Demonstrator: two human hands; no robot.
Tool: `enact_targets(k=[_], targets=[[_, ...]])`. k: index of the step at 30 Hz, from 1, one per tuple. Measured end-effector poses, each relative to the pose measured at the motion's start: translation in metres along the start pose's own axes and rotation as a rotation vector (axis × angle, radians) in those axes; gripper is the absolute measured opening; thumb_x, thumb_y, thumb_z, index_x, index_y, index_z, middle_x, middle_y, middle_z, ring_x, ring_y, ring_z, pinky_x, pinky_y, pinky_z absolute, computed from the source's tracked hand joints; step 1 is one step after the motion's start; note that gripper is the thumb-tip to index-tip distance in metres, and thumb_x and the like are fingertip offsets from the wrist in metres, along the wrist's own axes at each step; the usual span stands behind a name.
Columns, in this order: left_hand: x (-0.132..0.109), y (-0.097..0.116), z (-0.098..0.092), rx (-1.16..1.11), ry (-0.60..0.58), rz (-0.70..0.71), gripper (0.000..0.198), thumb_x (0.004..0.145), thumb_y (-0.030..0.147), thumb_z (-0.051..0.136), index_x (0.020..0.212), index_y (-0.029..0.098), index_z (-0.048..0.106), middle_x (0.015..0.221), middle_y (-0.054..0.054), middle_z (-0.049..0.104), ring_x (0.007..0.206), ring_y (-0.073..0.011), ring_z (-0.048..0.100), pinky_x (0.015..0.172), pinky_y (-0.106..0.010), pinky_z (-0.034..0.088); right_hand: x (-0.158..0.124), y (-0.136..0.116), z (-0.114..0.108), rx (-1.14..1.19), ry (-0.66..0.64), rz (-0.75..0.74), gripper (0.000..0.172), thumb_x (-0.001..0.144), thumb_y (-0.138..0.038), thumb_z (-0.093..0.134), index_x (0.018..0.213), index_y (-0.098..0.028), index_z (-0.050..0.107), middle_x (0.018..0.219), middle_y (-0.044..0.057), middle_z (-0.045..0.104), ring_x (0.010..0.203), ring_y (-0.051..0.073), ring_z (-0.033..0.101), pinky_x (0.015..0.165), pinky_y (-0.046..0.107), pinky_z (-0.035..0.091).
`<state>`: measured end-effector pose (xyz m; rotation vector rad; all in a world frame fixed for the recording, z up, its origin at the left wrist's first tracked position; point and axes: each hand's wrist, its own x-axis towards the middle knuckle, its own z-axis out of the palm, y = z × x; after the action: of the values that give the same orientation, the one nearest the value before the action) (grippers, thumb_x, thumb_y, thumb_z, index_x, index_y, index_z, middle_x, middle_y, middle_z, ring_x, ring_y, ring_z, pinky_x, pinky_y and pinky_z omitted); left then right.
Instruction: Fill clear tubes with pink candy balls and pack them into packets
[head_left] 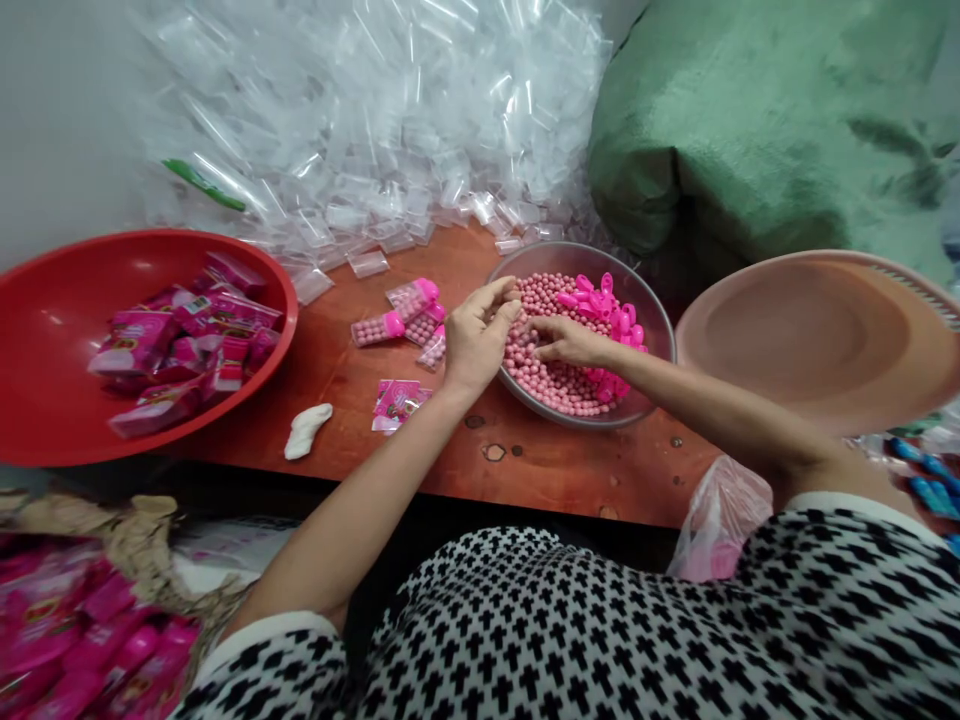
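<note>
My left hand (pixel 480 335) is over the left rim of a grey bowl (pixel 658 395), its fingers curled together; what they hold, if anything, is hidden. Inside the bowl, my right hand (pixel 574 342) reaches in from the right with thumb and fingers apart, fingertips touching the pink beads (pixel 559 385). Bright pink plastic caps (pixel 604 300) lie over the beads on the bowl's right side. Left of my left hand are several clear tubes filled with beads and capped in pink (pixel 379 329). Pink printed cards (pixel 397 402) lie just below those tubes.
A red basin (pixel 45 350) with pink packets stands at left, near a crumpled white piece (pixel 307 431). Empty clear tubes (pixel 390 130) are heaped behind. A green sack (pixel 750 120) and a brownish basin (pixel 810 340) are at right. More pink packages (pixel 90 640) sit lower left.
</note>
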<state>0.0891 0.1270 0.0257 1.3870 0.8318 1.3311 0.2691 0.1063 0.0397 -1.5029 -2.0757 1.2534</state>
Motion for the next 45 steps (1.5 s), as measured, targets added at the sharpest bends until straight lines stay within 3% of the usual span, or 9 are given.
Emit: enact_targets(k=[4,10,17,21,26,29,34,42,45], targets=[[0.002,0.010,-0.001,0.143,-0.032,0.014,0.032,0.085,0.016,0.058,0.115,0.019,0.070,0.110,-0.007,0.073,0.097,-0.0174,0.070,0.090,-0.033,0.059,-0.018,-0.002,-0.011,0.562,0.063,0.005,0.032,0.068,-0.021,0.080,0.095,-0.020,0.063,0.092,-0.003,0.066,0.084,0.012,0.062,0.081,0.026,0.053],[0.012,0.031,0.004,0.456,-0.312,0.014,0.032,0.078,0.012,0.060,0.105,0.016,0.075,0.111,-0.009,0.075,0.105,-0.0241,0.069,0.101,-0.042,0.052,-0.025,-0.010,-0.015,0.861,0.165,-0.017,0.045,0.061,-0.022,0.090,0.098,-0.020,0.065,0.091,-0.002,0.069,0.086,0.012,0.066,0.087,0.030,0.058],[0.022,0.018,0.014,0.135,-0.338,-0.174,0.022,0.076,0.020,0.065,0.096,0.015,0.071,0.097,-0.006,0.074,0.091,-0.0202,0.069,0.085,-0.036,0.058,-0.028,-0.009,-0.018,0.862,0.273,-0.069,0.057,0.060,-0.027,0.093,0.105,-0.020,0.059,0.095,0.001,0.072,0.088,0.014,0.070,0.083,0.030,0.061],[0.027,0.011,0.022,-0.063,-0.215,-0.294,0.016,0.075,0.016,0.062,0.090,0.016,0.064,0.089,-0.003,0.071,0.082,-0.0171,0.067,0.073,-0.033,0.061,-0.030,0.000,-0.020,0.815,0.381,-0.017,0.052,0.062,-0.029,0.092,0.099,-0.020,0.057,0.083,-0.003,0.068,0.076,0.012,0.069,0.077,0.032,0.063],[0.029,0.008,0.024,-0.163,-0.075,-0.248,0.019,0.074,0.014,0.063,0.092,0.018,0.062,0.094,-0.002,0.068,0.086,-0.0155,0.067,0.076,-0.032,0.062,-0.030,0.008,-0.012,0.653,0.419,0.153,0.025,0.075,-0.026,0.081,0.088,-0.019,0.060,0.080,0.001,0.070,0.073,0.015,0.070,0.075,0.036,0.062],[0.027,0.009,0.022,-0.200,-0.078,-0.223,0.025,0.070,0.017,0.068,0.095,0.018,0.064,0.094,-0.002,0.068,0.086,-0.0147,0.066,0.080,-0.032,0.062,-0.032,0.006,-0.012,0.269,0.364,0.224,0.017,0.080,-0.023,0.076,0.093,-0.018,0.065,0.091,0.005,0.074,0.083,0.019,0.070,0.080,0.038,0.059],[0.023,0.011,0.020,-0.218,-0.132,-0.236,0.031,0.066,0.019,0.073,0.097,0.017,0.069,0.093,-0.002,0.070,0.083,-0.0137,0.067,0.084,-0.033,0.061,-0.033,0.002,-0.046,-0.467,0.467,0.271,0.023,0.091,-0.027,0.064,0.110,-0.018,0.073,0.113,0.011,0.075,0.104,0.028,0.068,0.096,0.044,0.048],[0.022,0.013,0.021,-0.199,-0.192,-0.229,0.035,0.064,0.017,0.073,0.098,0.016,0.070,0.092,-0.003,0.073,0.086,-0.0162,0.068,0.088,-0.035,0.059,-0.001,0.000,-0.063,-0.965,0.237,0.279,0.031,0.095,-0.026,0.052,0.115,-0.011,0.070,0.124,0.021,0.066,0.116,0.035,0.058,0.084,0.041,0.050],[0.021,0.014,0.020,-0.234,-0.225,-0.251,0.038,0.063,0.017,0.073,0.101,0.016,0.069,0.095,-0.004,0.073,0.092,-0.0182,0.069,0.091,-0.039,0.058,-0.001,0.003,-0.063,-0.927,0.299,0.257,0.027,0.094,-0.025,0.052,0.107,-0.011,0.072,0.121,0.021,0.067,0.114,0.034,0.059,0.085,0.041,0.051]])
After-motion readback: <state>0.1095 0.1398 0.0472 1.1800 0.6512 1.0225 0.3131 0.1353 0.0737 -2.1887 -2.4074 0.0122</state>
